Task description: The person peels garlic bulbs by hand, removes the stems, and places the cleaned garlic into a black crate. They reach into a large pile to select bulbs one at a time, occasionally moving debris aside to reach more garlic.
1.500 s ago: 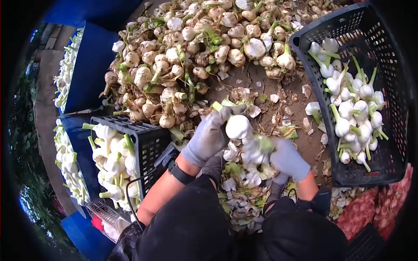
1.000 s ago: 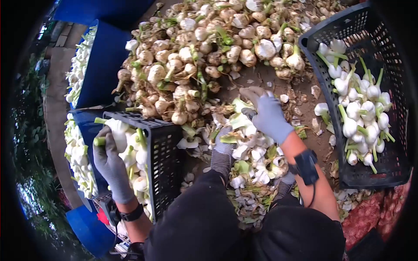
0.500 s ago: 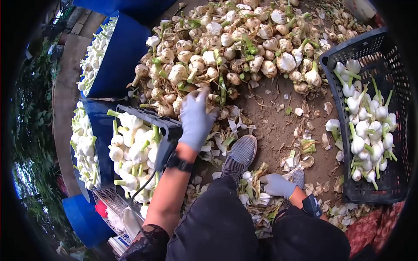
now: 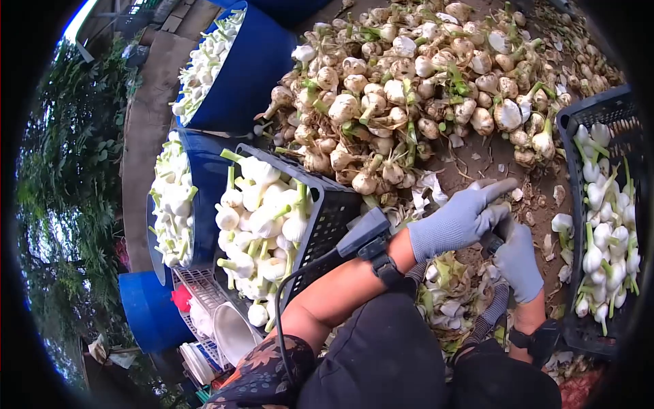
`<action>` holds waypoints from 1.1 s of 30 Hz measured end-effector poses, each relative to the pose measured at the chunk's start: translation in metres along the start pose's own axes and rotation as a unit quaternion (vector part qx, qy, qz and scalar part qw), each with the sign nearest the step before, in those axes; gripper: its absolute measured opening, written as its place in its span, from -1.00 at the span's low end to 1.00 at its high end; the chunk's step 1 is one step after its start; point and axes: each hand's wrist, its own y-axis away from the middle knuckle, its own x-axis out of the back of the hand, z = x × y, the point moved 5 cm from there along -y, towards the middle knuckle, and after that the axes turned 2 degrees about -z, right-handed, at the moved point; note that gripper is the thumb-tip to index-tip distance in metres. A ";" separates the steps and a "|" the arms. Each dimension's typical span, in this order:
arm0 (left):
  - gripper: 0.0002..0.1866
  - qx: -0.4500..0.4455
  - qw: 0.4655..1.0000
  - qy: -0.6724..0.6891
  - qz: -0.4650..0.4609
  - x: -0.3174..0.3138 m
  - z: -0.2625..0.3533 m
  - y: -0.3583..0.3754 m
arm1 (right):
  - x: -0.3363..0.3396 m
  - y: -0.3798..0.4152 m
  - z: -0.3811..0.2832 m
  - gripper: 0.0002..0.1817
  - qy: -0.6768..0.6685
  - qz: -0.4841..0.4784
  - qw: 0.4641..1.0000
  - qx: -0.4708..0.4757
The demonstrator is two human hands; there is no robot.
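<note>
My left hand (image 4: 453, 219), in a grey glove, is bent over at the middle right with its fingers curled together and the index finger reaching outward. What it holds is hidden behind the fingers. Right against it, my gloved right hand (image 4: 520, 262) closes on a small dark tool (image 4: 490, 242), of which only a short part shows. Below both hands, garlic skins and leaf trimmings (image 4: 449, 300) lie around my shoes. Beyond them spreads a heap of soil-stained garlic bulbs (image 4: 402, 88) with cut stems.
A black crate (image 4: 327, 218) heaped with clean white garlic stands left of my arm. Blue tubs (image 4: 255, 68) of garlic line the far left. Another black crate (image 4: 569, 126) with peeled bulbs is at the right. A white bucket (image 4: 235, 330) sits at lower left.
My left hand has left the garlic heap and come over to my right hand. My right hand has risen from beside the shoe. The whole view has shifted, so the scene sits further right.
</note>
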 end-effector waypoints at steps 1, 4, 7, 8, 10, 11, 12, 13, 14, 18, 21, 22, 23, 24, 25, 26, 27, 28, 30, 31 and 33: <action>-0.39 0.008 1.000 0.022 -0.001 -0.001 -0.001 0.002 | 0.004 0.001 0.016 -0.85 0.026 -0.006 1.000 -0.005; -0.30 -0.026 1.000 -0.010 0.009 -0.004 -0.005 0.017 | 0.003 0.014 0.023 -0.93 -0.033 -0.017 0.997 -0.061; -0.25 -0.034 0.993 -0.112 -0.018 -0.013 -0.012 0.028 | 0.001 0.027 0.042 -0.73 -0.195 0.156 0.967 -0.052; -0.22 -0.008 0.986 -0.154 -0.056 -0.019 -0.016 0.030 | 0.000 0.026 0.044 -0.73 -0.195 0.155 0.967 -0.054; -0.24 0.000 0.990 -0.135 -0.039 -0.010 -0.007 0.029 | -0.005 0.017 0.038 -0.65 -0.117 0.071 0.974 -0.182; -0.27 0.004 0.991 -0.134 -0.029 -0.007 -0.007 0.030 | -0.007 0.018 0.034 -0.60 -0.151 0.067 0.968 -0.190; -0.30 0.008 0.991 -0.130 -0.020 -0.006 -0.008 0.030 | -0.009 0.018 0.030 -0.64 -0.171 0.081 0.966 -0.176; -0.32 -0.003 0.992 -0.128 -0.020 -0.005 -0.006 0.028 | -0.008 0.020 0.022 -0.65 -0.154 0.078 0.968 -0.183; -0.33 -0.011 0.991 -0.129 -0.017 -0.004 -0.005 0.029 | -0.007 0.021 0.017 -0.67 -0.139 0.070 0.969 -0.190; -0.36 0.038 0.999 -0.006 -0.030 0.003 -0.009 0.028 | -0.003 0.024 0.018 -0.80 -0.163 0.050 0.968 -0.182; -0.40 0.193 0.895 0.403 -0.005 0.001 -0.026 0.039 | 0.002 0.024 0.018 -0.77 0.006 0.083 0.996 -0.043; -0.43 0.204 0.860 0.468 -0.002 0.001 -0.034 0.039 | 0.003 0.025 0.008 -0.78 0.098 0.117 0.988 -0.010; -0.45 0.189 0.828 0.528 0.018 -0.004 -0.035 0.039 | 0.002 0.026 0.008 -0.76 0.171 0.139 0.974 0.046; -0.48 0.174 0.792 0.584 0.039 -0.008 -0.032 0.040 | 0.001 0.026 0.009 -0.74 0.242 0.157 0.952 0.102; -0.42 0.189 0.776 0.599 0.065 -0.008 -0.026 0.039 | 0.003 0.024 0.012 -0.74 0.246 0.160 0.951 0.100; -0.42 0.188 0.775 0.600 0.063 -0.009 -0.027 0.038 | 0.004 0.020 0.012 -0.77 0.153 0.138 0.971 0.121; -0.38 0.180 0.839 0.510 0.058 -0.008 -0.027 0.037 | 0.003 0.018 0.013 -0.79 0.056 0.116 0.982 0.140; -0.33 0.171 0.893 0.414 0.052 -0.006 -0.024 0.036 | 0.002 0.019 0.016 -0.79 0.057 0.119 0.982 0.138; -0.31 0.177 0.886 0.427 0.040 -0.008 -0.022 0.038 | 0.003 0.021 0.034 -0.80 -0.116 0.158 0.980 0.021; -0.32 0.142 0.940 0.310 0.020 -0.006 -0.026 0.036 | -0.001 0.019 0.031 -0.70 -0.284 0.112 0.937 -0.169; -0.35 0.110 0.977 0.180 0.018 -0.007 -0.025 0.036 | 0.001 0.014 0.016 -0.66 -0.222 0.097 0.948 -0.208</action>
